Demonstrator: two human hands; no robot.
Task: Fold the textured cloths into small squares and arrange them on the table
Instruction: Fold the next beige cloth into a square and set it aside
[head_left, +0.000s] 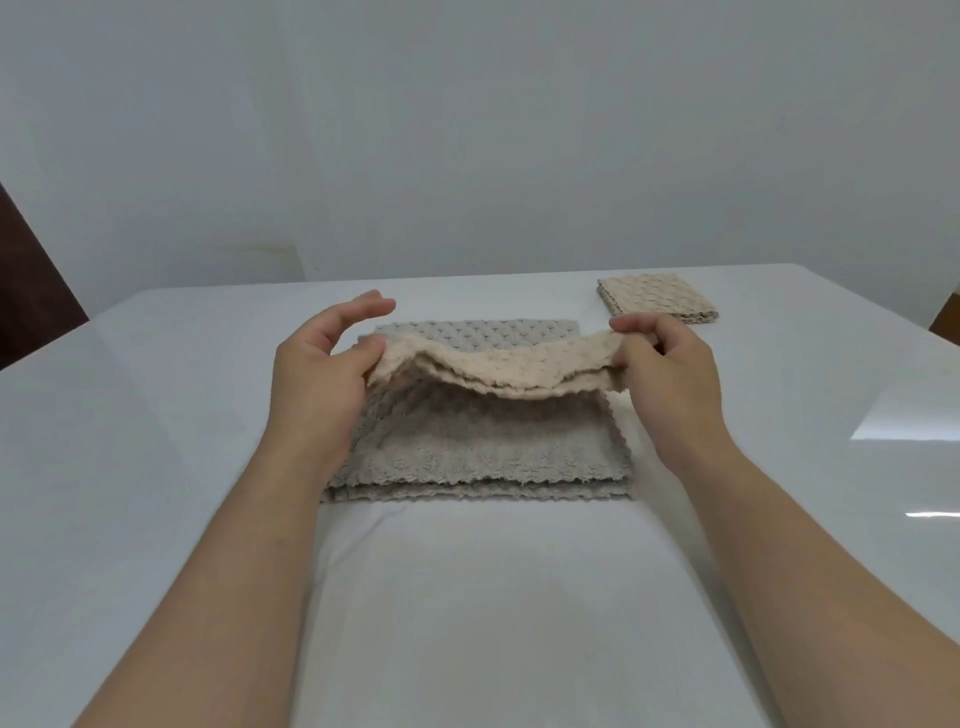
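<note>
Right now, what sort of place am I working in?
Likely a plain room, perhaps domestic: a glossy white table before a bare white wall, a folded beige cloth, dark brown furniture at the left edge.

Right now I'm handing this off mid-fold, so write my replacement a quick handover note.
The left hand pinches the left end of the beige cloth; the right hand pinches its right end, the edge lifted over the grey cloth lying on the table.
Done: one beige folded square at the far right.
Left: finish folding the held cloth, fold the grey one, arrange all.
</note>
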